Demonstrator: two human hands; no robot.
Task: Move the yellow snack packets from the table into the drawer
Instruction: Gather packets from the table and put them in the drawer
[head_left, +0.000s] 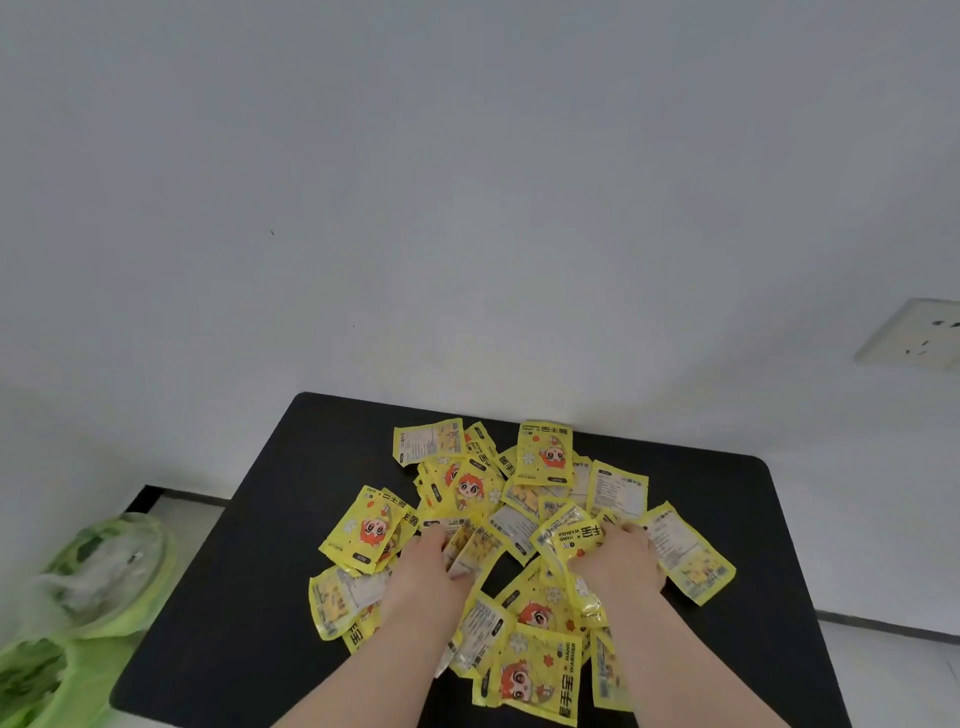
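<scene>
A black tabletop (249, 597) with rounded corners stands against a pale wall (467, 182), and a loose heap of yellow snack packets (545, 452) covers its middle. The packets overlap one another at all angles; some lie face up, showing a red-haired cartoon figure, and others lie face down, showing a pale printed panel. None of them is off the tabletop, and no drawer appears in the view.

Both of the person's bare forearms reach in from the bottom edge. The left hand (428, 571) rests palm down on the left-centre of the heap, its fingers curled over the edge of a few packets; its grip is partly closed around them, though how many it has hold of cannot be told. The right hand (621, 564) lies on the right-centre of the heap with its fingers bent, and one crumpled packet (569, 545) is bunched against its inner side, pinched in a closed grip. The two hands are near each other, with a patch of bare black surface and several packets between them.

To the left of the tabletop, lower down, sits a green plastic bag (104, 613), blurred. A white wall socket (914, 335) shows at the right edge.
</scene>
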